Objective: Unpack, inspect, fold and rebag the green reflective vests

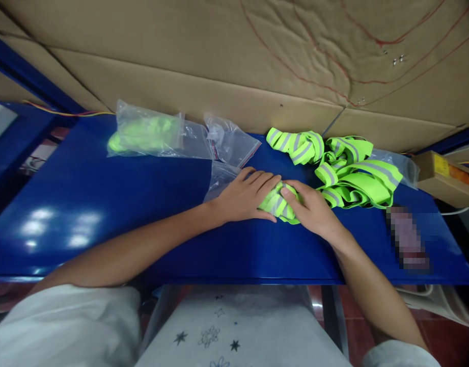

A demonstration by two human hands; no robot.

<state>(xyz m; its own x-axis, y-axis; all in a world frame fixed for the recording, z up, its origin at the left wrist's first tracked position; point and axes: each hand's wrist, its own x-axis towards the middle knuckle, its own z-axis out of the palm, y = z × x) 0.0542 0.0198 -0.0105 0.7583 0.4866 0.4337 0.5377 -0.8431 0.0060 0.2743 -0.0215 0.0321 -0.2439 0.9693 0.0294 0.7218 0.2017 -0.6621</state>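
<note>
A folded bundle of fluorescent yellow-green reflective strap point(279, 203) with grey stripes lies between my two hands, just above the blue table. My left hand point(246, 196) curves over its left side, fingers along the top and thumb at the near edge. Under that hand, a clear plastic bag point(220, 178) sticks out to the left. Whether the bag reaches around the bundle, I cannot tell. On the right side my right hand point(312, 209) grips the bundle, its thumb pressed on top. Part of the bundle is hidden by my fingers.
Behind on the left lie a clear bag holding yellow-green straps point(146, 133) and an empty-looking clear bag point(228, 138). More loose reflective straps point(356, 176) are heaped at right. Beyond them stands a cardboard box point(435, 181); a pixelated object point(409, 238) lies nearer. A cardboard-covered panel point(219, 46) rises behind.
</note>
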